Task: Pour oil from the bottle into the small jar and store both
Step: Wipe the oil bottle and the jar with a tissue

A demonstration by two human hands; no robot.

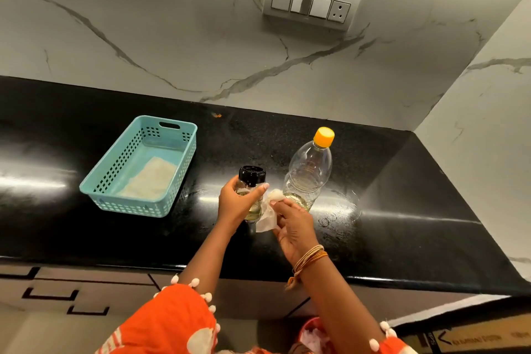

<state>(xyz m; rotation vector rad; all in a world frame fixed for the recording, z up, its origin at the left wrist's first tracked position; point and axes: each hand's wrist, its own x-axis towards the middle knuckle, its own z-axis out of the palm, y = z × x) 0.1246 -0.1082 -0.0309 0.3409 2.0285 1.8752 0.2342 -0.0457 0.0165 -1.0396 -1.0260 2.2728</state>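
Far to the left of the hands, a blue plastic basket [138, 167] with little holes sits on the shiny black worktop [402, 195], with lots of bare room around it. Next, the left hand [237, 204] wraps around the small jar [252, 191], which has a round black lid. Beside it, the right hand [293, 227] pinches a crumpled white tissue [268, 214] against the jar. Just past the right hand stands the clear bottle [309, 172], yellow cap on, a little oil inside.

One bottle [309, 178]; one jar [251, 191]; one basket [138, 201]; one tissue [267, 217].
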